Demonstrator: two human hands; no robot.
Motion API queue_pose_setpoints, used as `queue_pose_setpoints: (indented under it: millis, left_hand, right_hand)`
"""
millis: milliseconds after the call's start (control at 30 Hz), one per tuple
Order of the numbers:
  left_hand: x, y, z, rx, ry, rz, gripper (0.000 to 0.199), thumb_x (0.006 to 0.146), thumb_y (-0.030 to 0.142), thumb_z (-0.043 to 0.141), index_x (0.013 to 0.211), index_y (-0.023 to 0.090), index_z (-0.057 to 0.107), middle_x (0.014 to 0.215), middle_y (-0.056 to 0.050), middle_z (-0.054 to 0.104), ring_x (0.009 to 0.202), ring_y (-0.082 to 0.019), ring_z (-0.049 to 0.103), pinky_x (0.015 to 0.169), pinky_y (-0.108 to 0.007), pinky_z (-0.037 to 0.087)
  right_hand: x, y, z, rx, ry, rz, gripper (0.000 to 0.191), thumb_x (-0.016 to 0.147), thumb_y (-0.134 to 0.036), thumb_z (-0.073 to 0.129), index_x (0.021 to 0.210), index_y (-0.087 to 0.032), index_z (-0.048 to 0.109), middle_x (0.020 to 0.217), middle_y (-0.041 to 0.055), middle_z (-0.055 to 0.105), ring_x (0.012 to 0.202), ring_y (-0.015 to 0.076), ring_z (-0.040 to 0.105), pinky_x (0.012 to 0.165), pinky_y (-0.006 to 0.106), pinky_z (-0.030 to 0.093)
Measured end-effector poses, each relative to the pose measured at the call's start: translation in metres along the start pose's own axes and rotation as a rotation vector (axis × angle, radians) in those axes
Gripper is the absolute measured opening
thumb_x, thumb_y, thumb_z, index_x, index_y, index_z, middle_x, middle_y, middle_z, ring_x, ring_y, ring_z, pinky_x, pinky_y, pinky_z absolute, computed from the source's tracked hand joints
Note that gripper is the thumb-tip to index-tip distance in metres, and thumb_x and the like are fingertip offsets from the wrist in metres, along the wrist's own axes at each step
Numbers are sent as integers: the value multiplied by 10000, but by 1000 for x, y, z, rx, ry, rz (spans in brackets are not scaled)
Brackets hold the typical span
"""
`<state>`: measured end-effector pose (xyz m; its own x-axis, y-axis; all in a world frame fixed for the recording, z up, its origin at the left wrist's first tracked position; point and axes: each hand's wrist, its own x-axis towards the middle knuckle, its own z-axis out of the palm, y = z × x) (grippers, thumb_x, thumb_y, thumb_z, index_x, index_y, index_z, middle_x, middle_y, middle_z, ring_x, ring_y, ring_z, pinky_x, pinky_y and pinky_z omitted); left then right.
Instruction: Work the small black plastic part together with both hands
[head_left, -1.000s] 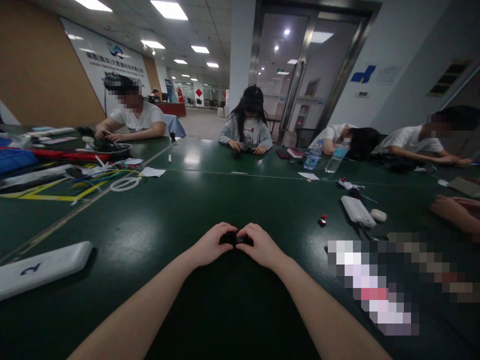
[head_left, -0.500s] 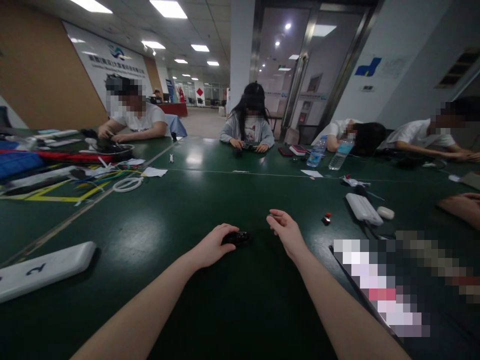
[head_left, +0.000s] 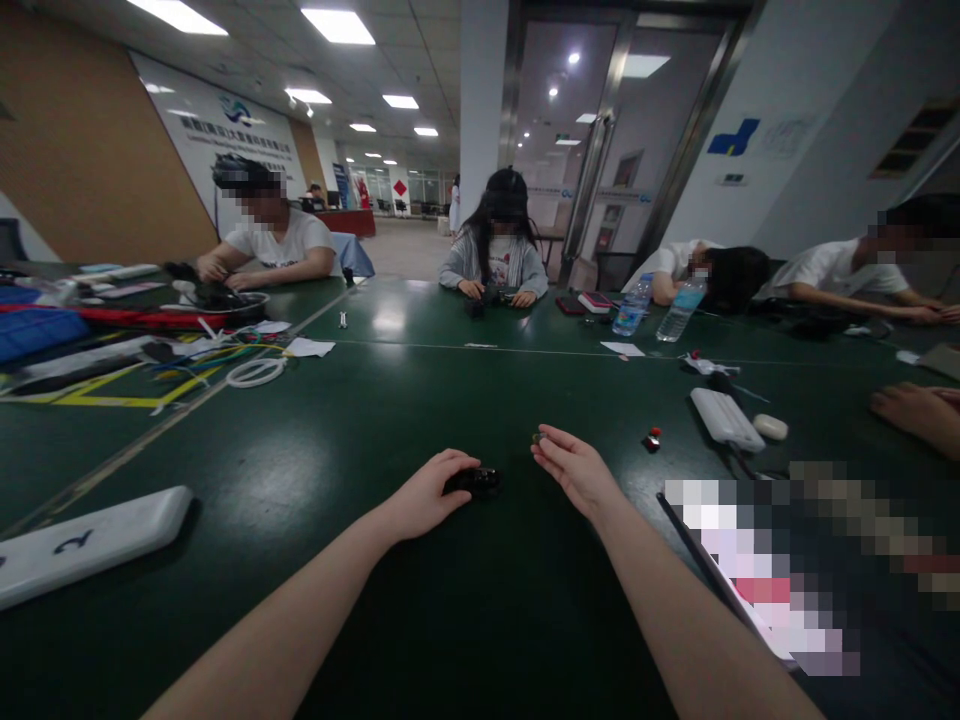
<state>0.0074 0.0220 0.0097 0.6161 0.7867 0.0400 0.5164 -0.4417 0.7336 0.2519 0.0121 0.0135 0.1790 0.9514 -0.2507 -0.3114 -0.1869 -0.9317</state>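
Observation:
My left hand (head_left: pixel 435 490) rests on the green table with thumb and fingers closed around a small glossy black object (head_left: pixel 482 481). Its right end sticks out of my grip, and its kind is not clear. To the right, just above the tabletop, my right hand (head_left: pixel 574 468) pinches a tiny dark, shiny piece (head_left: pixel 538 438) between thumb and fingertips. That piece is too small to name, and a gap separates it from the black object. Farther right on the table lies a small red and silver item (head_left: pixel 652 439).
A white power bank (head_left: pixel 726 418) and a white case (head_left: pixel 771 427) lie at right, near another person's hand (head_left: pixel 915 415). A blurred-out screen (head_left: pixel 750 580) is beside my right forearm. At left are a long white block (head_left: pixel 97 540) and coiled white cable (head_left: pixel 256 372). Several people sit around the table.
My right hand has turned slightly, so the tiny piece at its fingertips shows more. My left hand stays on the black object, almost unmoved.

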Motion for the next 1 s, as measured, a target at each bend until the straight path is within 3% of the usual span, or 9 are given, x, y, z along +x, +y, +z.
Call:
queue_pose_setpoints:
  millis: [300,433,633,867,1000]
  left_hand:
    - [-1,5,0,12,19,32,405,806,220,526,1210,211,530,1257,-60,491,1117,-174,499,1003,-336,383]
    - [-1,6,-1,5,18,38,398,795,210,534,1193,211,541,1240,-59,504,1107,-182,508,1000,-350,386]
    - [-1,2,0,-7,23,27,402,802,244,534,1204,234,531,1255,-47,501,1112,-188,507,999,-372,387]
    - [-1,0,0,-26,16,28,411,802,245,544,1212,237,533,1251,-42,507,1115,-185,502,995,-360,387]
    - [-1,0,0,-39,8,3,421,805,263,553,1225,243,529,1269,-39,498,1120,-184,498,992,-363,393]
  right_hand:
    - [3,1,-5,-42,54,17,261,704,-129,696,948,-182,621,1008,69,660,949,191,647,885,323,546]
    - [2,-2,-4,-38,86,46,242,711,-99,685,936,-167,629,964,56,666,866,153,652,781,251,571]
    - [6,0,-5,20,128,52,132,750,-204,687,874,-172,654,867,36,660,683,102,619,627,207,568]
    - [15,7,-12,66,126,41,196,721,-157,694,908,-184,645,904,42,657,772,132,637,725,258,577]
    - [14,7,-14,-18,163,1,272,694,-225,717,950,-198,628,991,54,652,904,182,635,788,307,565]
